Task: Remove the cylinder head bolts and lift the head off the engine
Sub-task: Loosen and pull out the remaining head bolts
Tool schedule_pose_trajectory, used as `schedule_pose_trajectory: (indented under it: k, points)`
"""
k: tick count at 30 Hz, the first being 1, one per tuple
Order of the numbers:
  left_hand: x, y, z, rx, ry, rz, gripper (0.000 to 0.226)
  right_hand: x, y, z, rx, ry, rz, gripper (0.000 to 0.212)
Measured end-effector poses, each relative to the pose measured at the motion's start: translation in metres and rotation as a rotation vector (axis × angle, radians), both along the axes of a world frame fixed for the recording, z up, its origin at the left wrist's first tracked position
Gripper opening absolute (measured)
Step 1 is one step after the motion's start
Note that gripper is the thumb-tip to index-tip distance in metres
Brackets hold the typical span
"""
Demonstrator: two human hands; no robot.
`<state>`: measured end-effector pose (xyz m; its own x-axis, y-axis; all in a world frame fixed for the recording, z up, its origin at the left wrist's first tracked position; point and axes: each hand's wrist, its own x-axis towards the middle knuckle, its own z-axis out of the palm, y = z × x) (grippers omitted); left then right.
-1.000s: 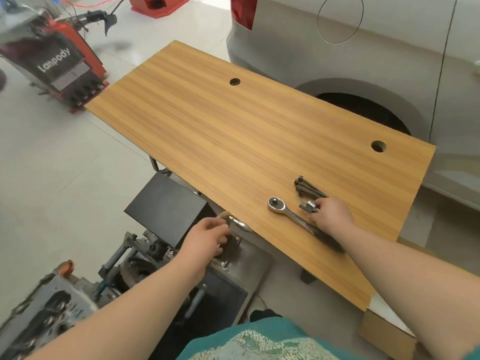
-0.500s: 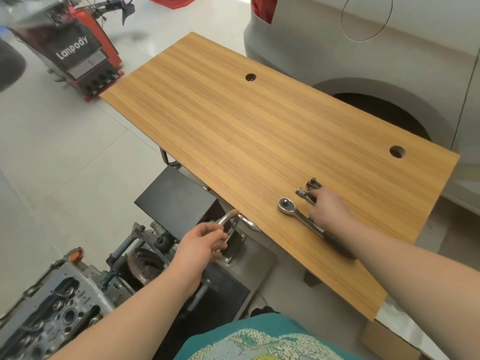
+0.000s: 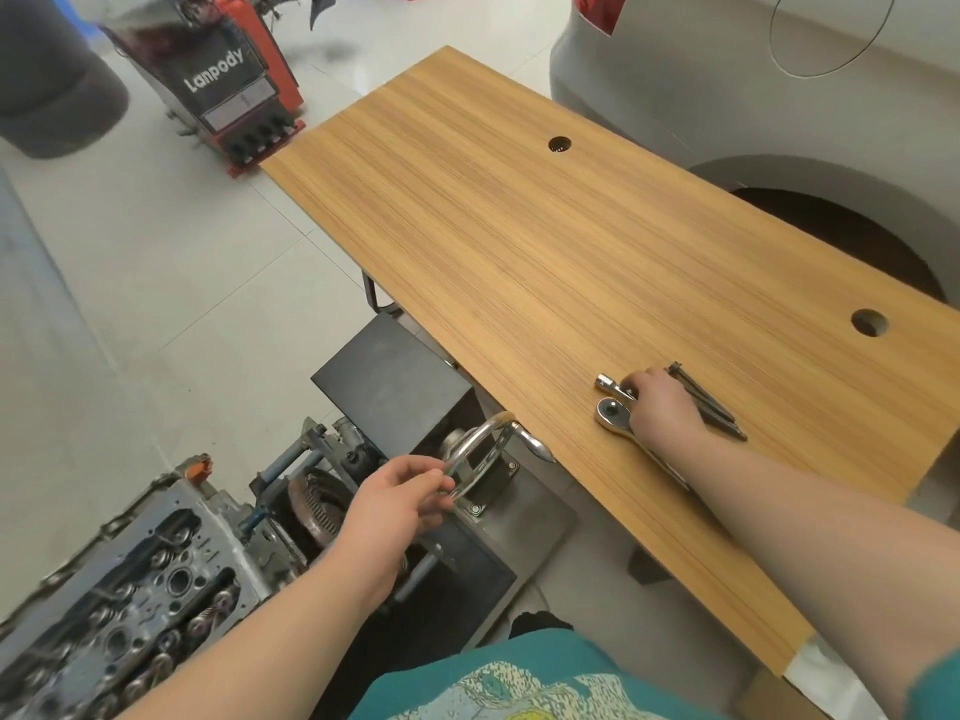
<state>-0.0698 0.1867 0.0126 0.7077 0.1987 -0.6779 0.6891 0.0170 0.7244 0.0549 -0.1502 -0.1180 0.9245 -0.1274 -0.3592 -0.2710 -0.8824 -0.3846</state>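
- The right hand (image 3: 662, 410) lies palm down on the wooden tabletop (image 3: 519, 241), fingers curled over a socket extension (image 3: 609, 384); whether they truly grip it I cannot tell.
- Just under that hand's near side lies the ratchet wrench (image 3: 612, 412), its handle running back beneath the forearm.
- Just beyond the right hand, a bundle of dark cylinder head bolts (image 3: 709, 402) rests on the tabletop, touching the knuckle side.
- The left hand (image 3: 395, 498) holds the chrome handwheel (image 3: 480, 449) of the engine stand, fingers hooked round its rim.
- The cylinder head (image 3: 119, 610) sits on the engine, below and left of the left hand, well apart from the right.
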Motion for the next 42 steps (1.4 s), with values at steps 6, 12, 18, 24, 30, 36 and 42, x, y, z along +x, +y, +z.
schedule_pose_trajectory:
  k: [6, 12, 18, 24, 30, 36, 42]
  points:
    - [-0.004, 0.007, -0.003, -0.009, -0.006, 0.015, 0.012, -0.015, -0.021, 0.014, 0.093, -0.139, -0.088, 0.034]
    - [-0.005, 0.007, -0.004, -0.047, -0.02, 0.03, 0.013, -0.051, -0.052, 0.03, 0.155, -0.2, -0.163, 0.024]
    - [-0.014, 0.027, -0.003, -0.079, -0.058, 0.086, 0.013, -0.082, -0.017, 0.031, 0.224, -0.237, -0.183, 0.021]
    - [-0.05, 0.07, 0.001, -0.055, -0.079, 0.191, 0.018, -0.105, 0.067, 0.034, 0.255, -0.136, 0.041, 0.022]
    - [-0.115, 0.126, 0.002, -0.032, -0.04, 0.35, 0.016, -0.039, 0.013, 0.044, -0.015, -0.337, -0.253, 0.035]
    - [-0.152, 0.153, -0.006, 0.02, -0.009, 0.444, 0.016, -0.006, -0.082, 0.021, -0.266, 0.234, -0.102, 0.066]
    - [-0.142, 0.141, -0.01, -0.016, -0.014, 0.446, 0.014, -0.018, -0.078, 0.013, -0.352, 0.082, -0.014, 0.043]
